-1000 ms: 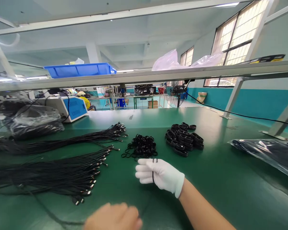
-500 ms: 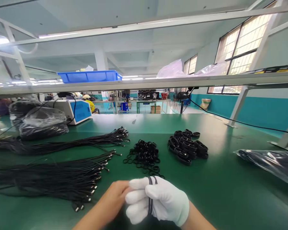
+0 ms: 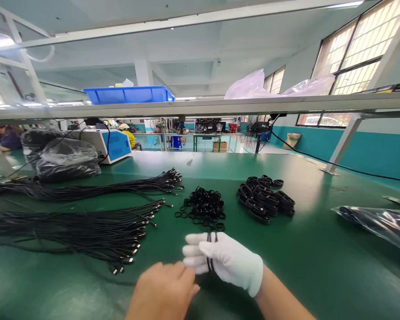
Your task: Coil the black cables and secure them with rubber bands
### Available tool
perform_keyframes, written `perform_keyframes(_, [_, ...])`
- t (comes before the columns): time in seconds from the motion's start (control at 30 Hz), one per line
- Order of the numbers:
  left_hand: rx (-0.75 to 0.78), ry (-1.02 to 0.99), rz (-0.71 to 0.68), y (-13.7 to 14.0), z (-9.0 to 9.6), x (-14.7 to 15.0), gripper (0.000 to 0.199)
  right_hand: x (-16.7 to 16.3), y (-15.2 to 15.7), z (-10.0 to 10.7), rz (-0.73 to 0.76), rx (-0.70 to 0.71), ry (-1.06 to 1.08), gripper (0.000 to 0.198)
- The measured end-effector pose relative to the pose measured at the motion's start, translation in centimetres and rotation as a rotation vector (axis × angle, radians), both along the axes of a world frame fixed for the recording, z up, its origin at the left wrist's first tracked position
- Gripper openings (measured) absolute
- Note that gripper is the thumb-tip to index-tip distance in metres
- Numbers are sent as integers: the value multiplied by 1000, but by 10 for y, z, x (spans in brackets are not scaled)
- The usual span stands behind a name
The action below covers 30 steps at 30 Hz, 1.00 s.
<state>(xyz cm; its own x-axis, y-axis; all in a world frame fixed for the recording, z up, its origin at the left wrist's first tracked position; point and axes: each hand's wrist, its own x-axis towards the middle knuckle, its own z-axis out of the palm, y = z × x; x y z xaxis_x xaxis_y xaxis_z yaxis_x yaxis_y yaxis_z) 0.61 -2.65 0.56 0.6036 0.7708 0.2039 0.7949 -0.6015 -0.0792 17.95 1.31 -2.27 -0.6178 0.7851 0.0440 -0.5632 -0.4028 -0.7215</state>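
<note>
My right hand (image 3: 225, 258), in a white glove, has its fingers pointing left. Two turns of thin black cable (image 3: 210, 263) pass around those fingers, with the thumb pressed over them. My bare left hand (image 3: 168, 284) is closed in a fist just below and left of the gloved fingertips. What it grips is hidden, though a blurred dark line runs to it from the left. Just beyond the gloved hand lies a pile of small black rings (image 3: 206, 204). Coiled black cables (image 3: 265, 198) are heaped further right.
Two bundles of straight black cables (image 3: 96, 231) spread over the green table (image 3: 306, 266) at left. Behind them are a plastic bag (image 3: 66, 158) and a blue-and-white machine (image 3: 115, 144). Another bag (image 3: 380, 224) lies at right. A shelf (image 3: 200, 106) crosses above, holding a blue tray (image 3: 130, 94).
My left fist has come from behind the gloved fingers to nearer me, below them. The gloved fingers are straighter. The whole view has shifted slightly.
</note>
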Motion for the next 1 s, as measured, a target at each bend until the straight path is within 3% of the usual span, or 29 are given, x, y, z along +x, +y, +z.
perform_keyframes(0.07, [-157, -90, -4, 16, 29, -5, 9, -3, -5, -9, 189, 4, -69, 43])
perform_keyframes(0.13, [-373, -262, -38, 34, 44, -9, 8, -7, -11, -16, 370, -5, -77, 50])
perform_keyframes(0.2, [-576, -448, -81, 46, 41, -9, 9, -10, -15, -18, 451, -23, -57, 54])
perform_keyframes(0.27, [-680, -576, -108, 50, 25, -8, 11, -13, -18, -17, 440, -27, -14, 51])
perform_keyframes(0.33, [-630, -610, -110, 50, 2, -9, 22, -14, -18, -11, 388, -27, 66, 44])
perform_keyframes(0.47, [-299, -400, 33, 41, -33, -24, 30, -13, -14, 5, 227, -66, 246, 33])
perform_keyframes(0.57, [-153, -194, 113, 29, -44, -31, 28, -10, -9, 15, 93, -70, 328, 33])
perform_keyframes(0.67, [-58, -74, 59, 11, -48, -21, 25, -7, -4, 15, -39, -47, 274, 30])
perform_keyframes(0.77, [3, -34, -2, -2, -44, -4, 23, -6, -2, 7, -169, -59, 83, 42])
perform_keyframes(0.87, [-17, -14, -8, -2, -24, 4, 16, -9, -5, -3, -184, -86, -134, 48])
perform_keyframes(1.0, [-191, -81, -10, 15, 18, -11, 5, -14, -13, -11, 132, -36, -230, 40])
